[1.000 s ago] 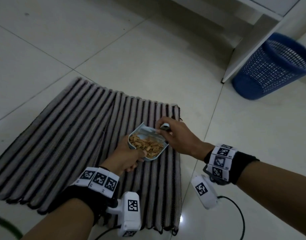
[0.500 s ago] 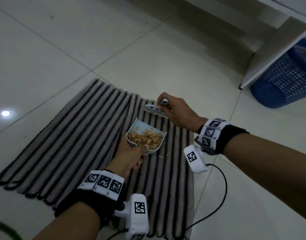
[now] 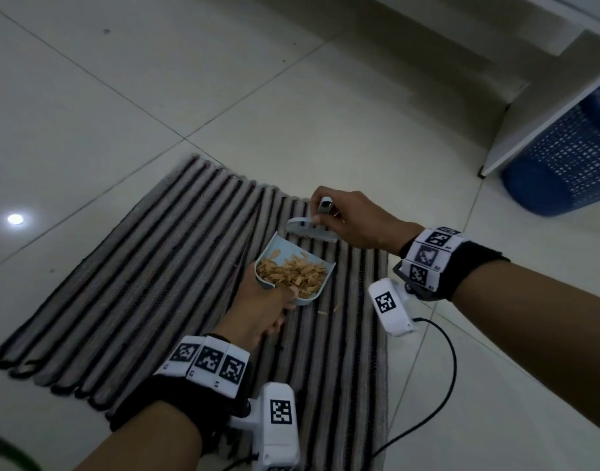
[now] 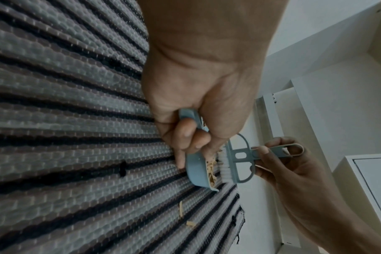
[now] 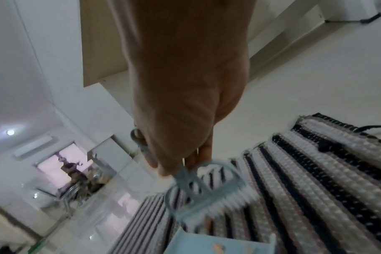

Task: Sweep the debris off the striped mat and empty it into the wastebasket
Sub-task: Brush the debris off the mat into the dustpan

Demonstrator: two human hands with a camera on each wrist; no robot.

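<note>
My left hand [image 3: 264,307] grips the handle of a small light-blue dustpan [image 3: 285,248], lifted just above the striped mat [image 3: 155,266]. The pan holds a heap of tan wood-chip debris [image 3: 291,273]. My right hand [image 3: 346,215] holds a small light-blue brush [image 3: 310,229] by its handle, just beyond the pan's open edge. In the left wrist view the fingers [image 4: 185,135] curl round the dustpan [image 4: 196,170] beside the brush [image 4: 235,159], and a few chips [image 4: 180,208] lie on the mat. The blurred brush [image 5: 207,194] hangs below my right hand in its wrist view. The blue mesh wastebasket [image 3: 563,164] stands far right.
A white furniture panel [image 3: 543,120] stands on the floor just in front of the wastebasket, partly covering it. Pale floor tiles [image 3: 223,96] surround the mat. A black cable [image 3: 441,385] trails from my right wrist over the floor.
The dustpan has risen off the mat, tilted back with the debris inside. My right hand has drawn the brush away from the pan's mouth and upward. The view has shifted left.
</note>
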